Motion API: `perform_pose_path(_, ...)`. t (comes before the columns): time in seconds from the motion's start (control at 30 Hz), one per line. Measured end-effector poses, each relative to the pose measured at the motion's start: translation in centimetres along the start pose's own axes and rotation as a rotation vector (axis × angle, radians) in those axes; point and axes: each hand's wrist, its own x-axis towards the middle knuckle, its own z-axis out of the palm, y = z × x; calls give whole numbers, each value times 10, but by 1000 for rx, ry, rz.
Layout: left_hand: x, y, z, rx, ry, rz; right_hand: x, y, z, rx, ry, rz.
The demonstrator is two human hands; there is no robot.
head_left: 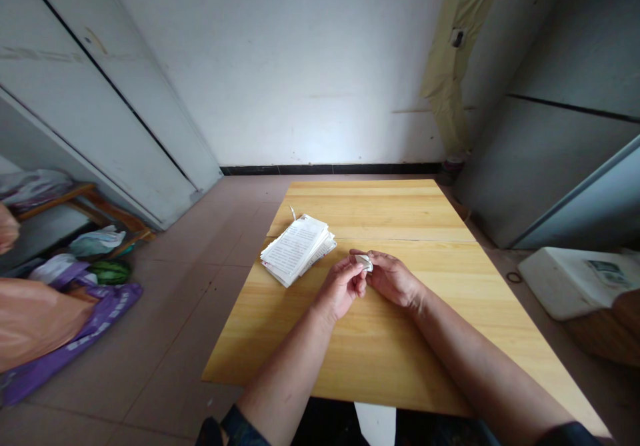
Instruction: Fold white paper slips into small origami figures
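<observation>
A small folded piece of paper (367, 263), white with faint print, is pinched between my two hands over the middle of the wooden table. My left hand (342, 283) grips its left side with thumb and fingers. From the right, my right hand (395, 279) closes on the same paper, its fingers partly behind it. Left of my hands lies a stack of printed paper sheets (297, 249), loosely piled with edges out of line.
The wooden table (400, 213) has a seam across it. A purple bag (115, 306) and a watermelon (111, 272) lie on the floor at left, by a wooden rack (133, 233). At right is a white box (560, 279). A white wall (310, 66) stands behind.
</observation>
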Motion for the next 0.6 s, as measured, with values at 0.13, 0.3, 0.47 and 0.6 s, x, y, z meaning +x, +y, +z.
perform_pose_path(0.13,2,-1,-2,-16,14,10,0,-1,-1,21,-26,41)
perform_pose_path(0.3,2,-1,-1,-66,73,0,0,-2,0,61,-29,41)
perform_pose_path(0.47,2,1,-1,-151,114,4,1,-1,-1,81,-49,34)
perform_pose_path(0.6,3,2,-1,-187,131,12,2,2,-4,105,-21,40)
